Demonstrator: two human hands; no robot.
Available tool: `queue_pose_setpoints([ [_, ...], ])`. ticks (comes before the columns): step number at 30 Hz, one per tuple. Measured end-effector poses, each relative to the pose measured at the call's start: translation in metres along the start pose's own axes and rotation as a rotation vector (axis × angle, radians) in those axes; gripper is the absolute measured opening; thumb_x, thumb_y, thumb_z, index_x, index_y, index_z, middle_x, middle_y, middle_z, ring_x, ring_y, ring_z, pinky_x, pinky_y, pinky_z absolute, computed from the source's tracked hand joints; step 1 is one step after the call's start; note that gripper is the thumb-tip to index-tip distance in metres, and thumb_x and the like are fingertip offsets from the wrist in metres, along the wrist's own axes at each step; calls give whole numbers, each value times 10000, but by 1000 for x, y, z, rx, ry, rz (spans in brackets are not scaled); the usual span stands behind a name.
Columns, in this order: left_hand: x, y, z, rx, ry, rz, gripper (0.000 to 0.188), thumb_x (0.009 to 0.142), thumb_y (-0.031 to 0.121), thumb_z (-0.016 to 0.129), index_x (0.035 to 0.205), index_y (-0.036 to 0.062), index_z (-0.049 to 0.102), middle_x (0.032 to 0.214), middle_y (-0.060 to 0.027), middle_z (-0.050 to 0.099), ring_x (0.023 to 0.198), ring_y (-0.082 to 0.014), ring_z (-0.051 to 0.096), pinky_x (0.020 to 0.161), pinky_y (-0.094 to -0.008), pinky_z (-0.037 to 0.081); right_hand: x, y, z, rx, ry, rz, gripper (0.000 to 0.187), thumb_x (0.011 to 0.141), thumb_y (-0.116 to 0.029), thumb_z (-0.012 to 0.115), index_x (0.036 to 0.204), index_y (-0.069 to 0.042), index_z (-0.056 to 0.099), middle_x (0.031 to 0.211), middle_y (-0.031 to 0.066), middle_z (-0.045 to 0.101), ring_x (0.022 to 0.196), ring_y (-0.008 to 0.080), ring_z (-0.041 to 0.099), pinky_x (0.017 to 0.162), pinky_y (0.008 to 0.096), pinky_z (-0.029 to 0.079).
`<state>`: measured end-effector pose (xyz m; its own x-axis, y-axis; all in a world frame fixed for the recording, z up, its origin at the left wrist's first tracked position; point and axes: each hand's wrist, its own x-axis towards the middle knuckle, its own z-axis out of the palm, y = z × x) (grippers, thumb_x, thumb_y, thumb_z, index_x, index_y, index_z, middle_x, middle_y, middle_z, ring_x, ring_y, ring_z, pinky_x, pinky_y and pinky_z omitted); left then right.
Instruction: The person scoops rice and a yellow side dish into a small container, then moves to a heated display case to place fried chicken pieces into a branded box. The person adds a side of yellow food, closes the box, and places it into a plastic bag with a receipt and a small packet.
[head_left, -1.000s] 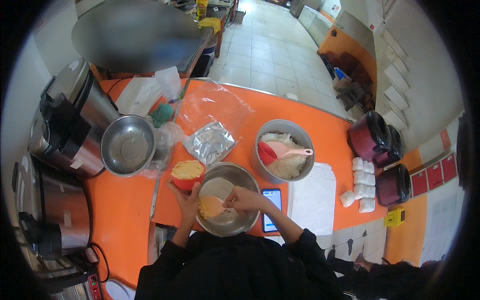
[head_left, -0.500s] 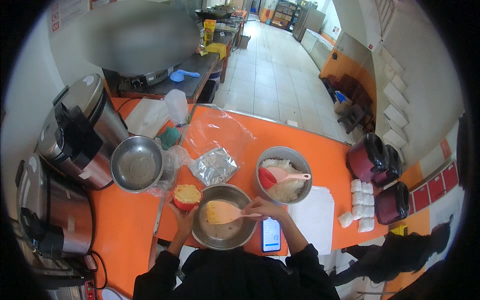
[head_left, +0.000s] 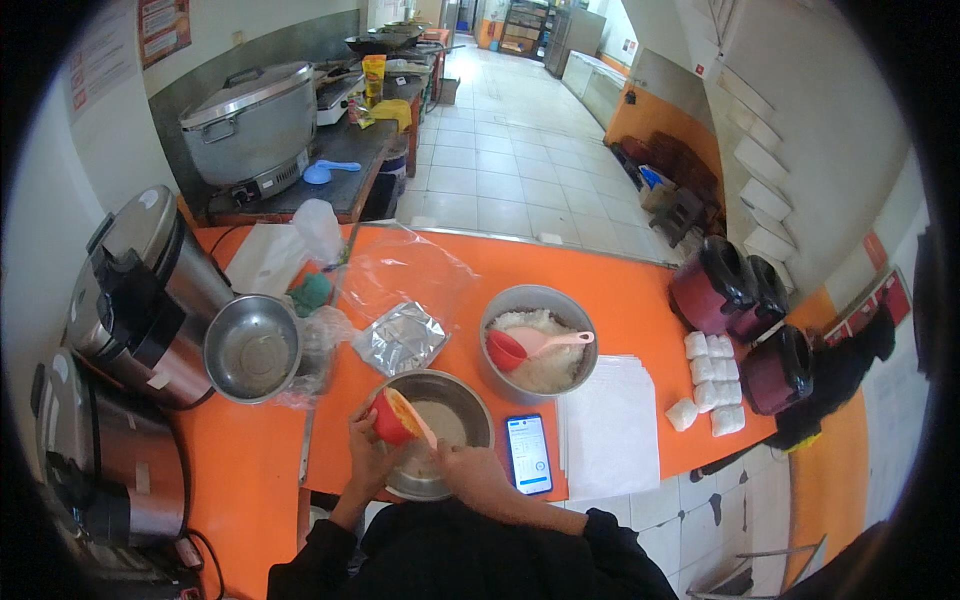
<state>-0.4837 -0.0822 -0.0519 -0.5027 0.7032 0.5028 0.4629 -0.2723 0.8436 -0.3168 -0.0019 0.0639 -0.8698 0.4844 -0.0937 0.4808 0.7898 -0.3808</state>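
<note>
My left hand (head_left: 368,452) is wrapped round a small red bowl (head_left: 386,424), tilted toward the right, with yellow, crumbly food inside; it could be yellow rice. My right hand (head_left: 474,474) grips a pale pink rice paddle (head_left: 424,427), its blade against the food at the bowl's mouth. Both are over a wide metal basin (head_left: 478,392) near the table's front edge. Beyond it to the right, a metal pot (head_left: 541,294) of white rice holds a second red bowl (head_left: 505,350) and another pink paddle (head_left: 565,341).
A phone (head_left: 529,455) lies right of the basin, beside white paper sheets (head_left: 612,425). Foil (head_left: 402,338) and clear plastic lie behind it. An empty metal bowl (head_left: 253,350) and large cookers (head_left: 130,450) stand left. Several white packets (head_left: 712,375) and dark red cookers (head_left: 712,285) sit right.
The paddle has moved from over the basin to the red bowl. My left hand has tipped that bowl rightward. The head view has shifted, and a dark-clothed person at the right has moved farther back.
</note>
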Motion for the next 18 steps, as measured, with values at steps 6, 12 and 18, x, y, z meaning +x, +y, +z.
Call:
queue_pose_setpoints([
  [6, -15, -5, 4, -30, -9, 84, 834, 617, 2, 819, 1254, 111, 292, 1328, -170, 272, 1247, -300, 371, 940, -385, 470, -21, -21, 7, -87, -15, -113, 260, 817, -40, 496, 1026, 115, 516, 711, 218, 634, 602, 340, 655, 506, 407, 522],
  [12, -24, -21, 9, -51, 98, 87, 904, 578, 51, 851, 1255, 131, 257, 1295, -157, 288, 1231, -292, 359, 995, -409, 402, -28, -17, 3, -162, -49, -172, 313, 831, -69, 510, 1092, 103, 520, 727, 211, 639, 620, 326, 658, 478, 399, 511],
  [18, -11, 5, 3, 126, 361, 90, 926, 534, 107, 871, 1202, 88, 230, 1241, -129, 304, 1173, -258, 365, 1025, -407, 323, -18, 39, -32, 224, 23, 127, 284, 901, -250, 487, 1052, -43, 610, 814, 167, 643, 687, 355, 624, 586, 438, 496],
])
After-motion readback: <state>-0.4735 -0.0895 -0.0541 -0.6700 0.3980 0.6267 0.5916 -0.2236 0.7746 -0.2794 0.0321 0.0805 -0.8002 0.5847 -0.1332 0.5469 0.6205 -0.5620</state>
